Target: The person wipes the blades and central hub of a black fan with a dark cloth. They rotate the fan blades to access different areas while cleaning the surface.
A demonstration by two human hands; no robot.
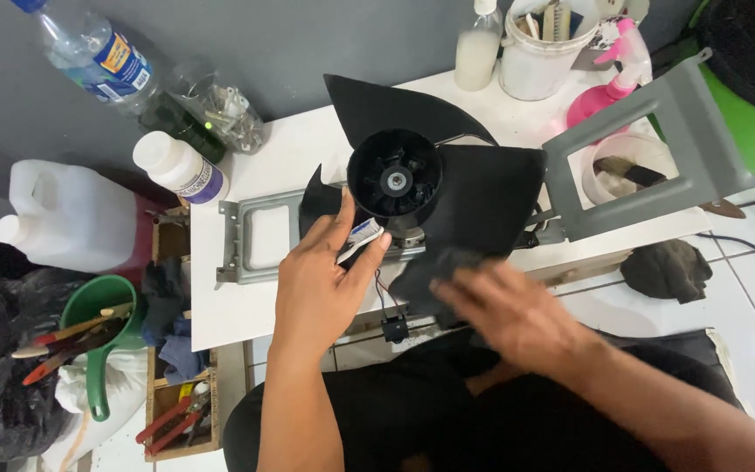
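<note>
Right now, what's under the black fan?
Under the black fan a grey metal bracket lies on the white table, sticking out at both sides. Its middle is covered by the blades, so how the fan is mounted can't be seen.

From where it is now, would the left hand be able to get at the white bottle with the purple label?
Probably yes: the left hand holds a small tube, but only bare white tabletop separates it from the white bottle.

head cam | looks steeply down | close over white table (246,297)
</note>
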